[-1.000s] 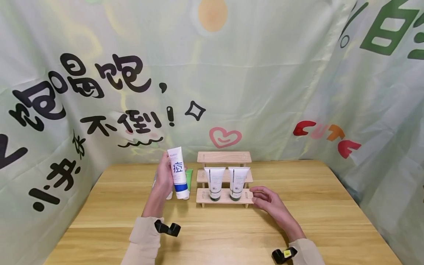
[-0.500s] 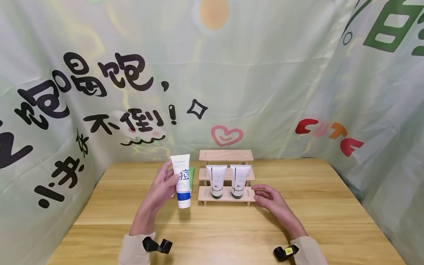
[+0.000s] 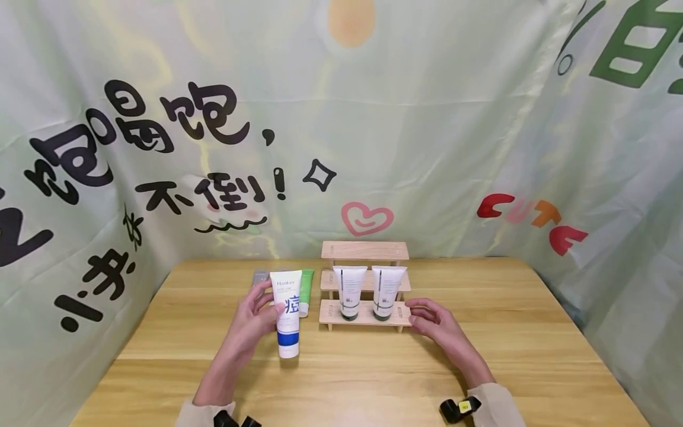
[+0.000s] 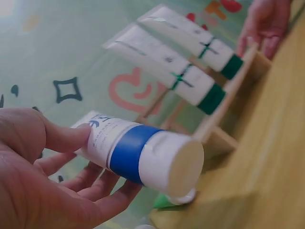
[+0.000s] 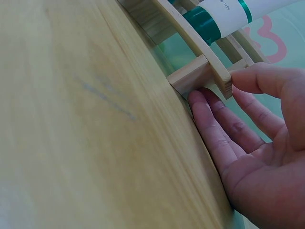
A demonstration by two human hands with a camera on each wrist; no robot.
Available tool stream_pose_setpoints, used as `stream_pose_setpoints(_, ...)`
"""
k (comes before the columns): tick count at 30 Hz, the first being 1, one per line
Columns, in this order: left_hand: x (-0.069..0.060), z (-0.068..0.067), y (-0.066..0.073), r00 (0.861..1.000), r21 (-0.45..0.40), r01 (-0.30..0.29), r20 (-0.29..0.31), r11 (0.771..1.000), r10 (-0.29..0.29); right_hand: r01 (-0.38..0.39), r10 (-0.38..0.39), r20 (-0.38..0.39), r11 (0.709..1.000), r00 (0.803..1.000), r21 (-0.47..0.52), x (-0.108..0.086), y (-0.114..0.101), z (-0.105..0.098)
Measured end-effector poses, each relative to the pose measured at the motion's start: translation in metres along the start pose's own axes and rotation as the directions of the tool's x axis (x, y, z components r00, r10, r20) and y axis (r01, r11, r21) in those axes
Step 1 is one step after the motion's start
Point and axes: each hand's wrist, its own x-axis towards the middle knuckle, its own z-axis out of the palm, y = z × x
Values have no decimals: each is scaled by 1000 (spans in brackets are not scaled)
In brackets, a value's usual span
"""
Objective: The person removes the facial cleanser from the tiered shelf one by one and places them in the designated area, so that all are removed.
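My left hand [image 3: 246, 323] grips a white tube with a blue band [image 3: 289, 338], cap down, left of a three-tier wooden rack [image 3: 365, 249]. In the left wrist view the thumb lies on one side of this tube [image 4: 128, 148] and the fingers behind it. Two white tubes with dark green caps [image 3: 349, 292] [image 3: 386, 290] stand side by side on the rack's lowest tier. My right hand [image 3: 445, 332] is at that tier's right end; the right wrist view has its thumb and fingers around the end of the wooden board [image 5: 217, 78].
Behind the held tube, a green tube [image 3: 306, 292] and a grey one [image 3: 260, 277] are on the wooden table [image 3: 373, 379], partly hidden. A printed cloth [image 3: 437, 148] hangs behind and at both sides of the table.
My left hand has moved the blue-banded tube down and toward the table's front, bringing the grey tube into view. My right hand has stayed at the rack's end.
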Motion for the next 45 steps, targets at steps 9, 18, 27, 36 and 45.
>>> stream_pose_setpoints(9,-14,2,-31,1000,44,29,-10,999,-29,-16,16,10,1000,1000,10,1,0,2)
stream_pose_setpoints(18,-18,11,-47,996,166,82,30,983,-88,-5,4,26,1000,1000,22,1,0,2)
stream_pose_setpoints(27,-18,16,-53,998,340,66,-13,938,-65,-5,4,22,1000,1000,27,-2,0,0)
stream_pose_setpoints(36,-20,19,-53,999,456,27,5,889,-33,-4,3,30,1000,1000,25,-2,-1,0)
stream_pose_setpoints(45,-19,8,-53,995,498,40,57,866,-79,-6,6,20,1000,1000,9,-3,-2,1)
